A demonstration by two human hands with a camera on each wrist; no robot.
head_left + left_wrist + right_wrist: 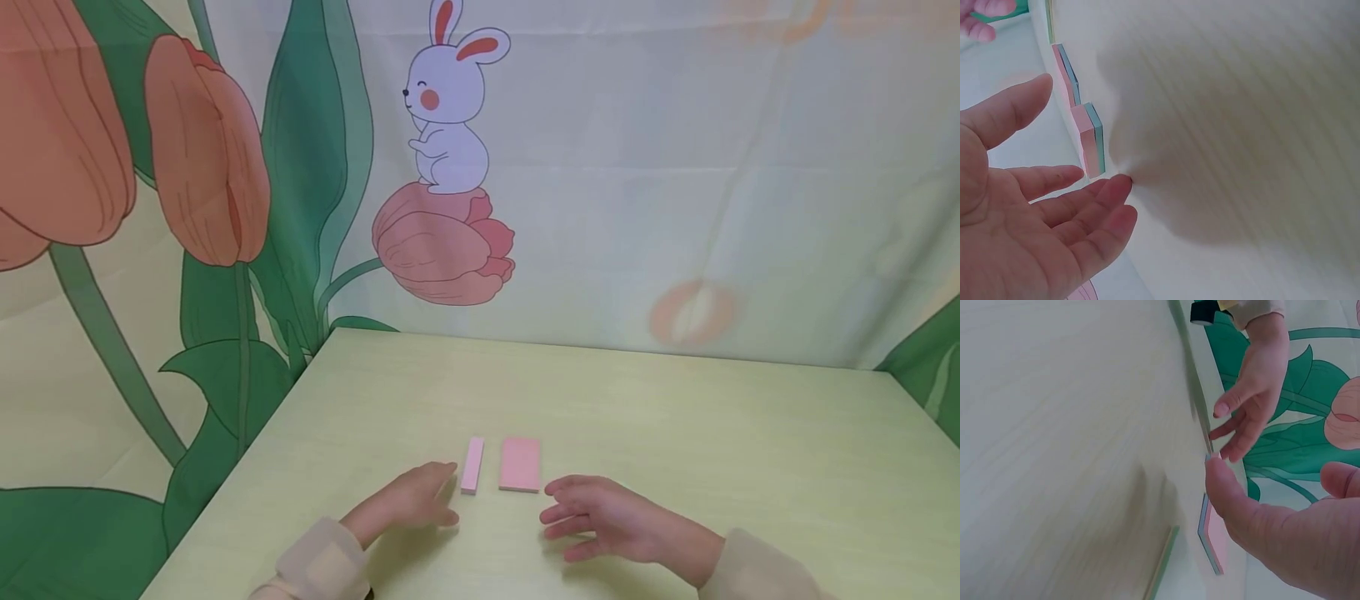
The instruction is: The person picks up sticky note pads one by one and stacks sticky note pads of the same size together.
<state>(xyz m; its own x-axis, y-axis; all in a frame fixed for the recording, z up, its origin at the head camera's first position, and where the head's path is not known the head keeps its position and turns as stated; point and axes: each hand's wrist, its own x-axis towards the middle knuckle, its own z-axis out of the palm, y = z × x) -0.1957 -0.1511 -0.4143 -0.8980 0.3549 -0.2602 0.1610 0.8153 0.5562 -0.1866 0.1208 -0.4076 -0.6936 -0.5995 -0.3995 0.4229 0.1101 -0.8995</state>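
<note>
A narrow pink strip-shaped block (472, 466) and a wider pink rectangular pad (520, 465) lie flat, side by side with a gap between them. From the left wrist view, the strip (1088, 144) and the pad (1065, 75) each show a pink layer over a blue-green one. My left hand (416, 497) is just left of the strip, fingers spread and holding nothing. To the right of the pad, my right hand (600, 518) hovers with relaxed, parted fingers, also holding nothing. The right wrist view shows the pad (1213, 537) beyond my right thumb.
The pieces lie on a pale yellow-green table (675, 417). Behind it hangs a cloth backdrop (600, 208) printed with tulips and a rabbit. A pale flat thing with a green edge (1163, 562) shows low in the right wrist view; its kind is unclear.
</note>
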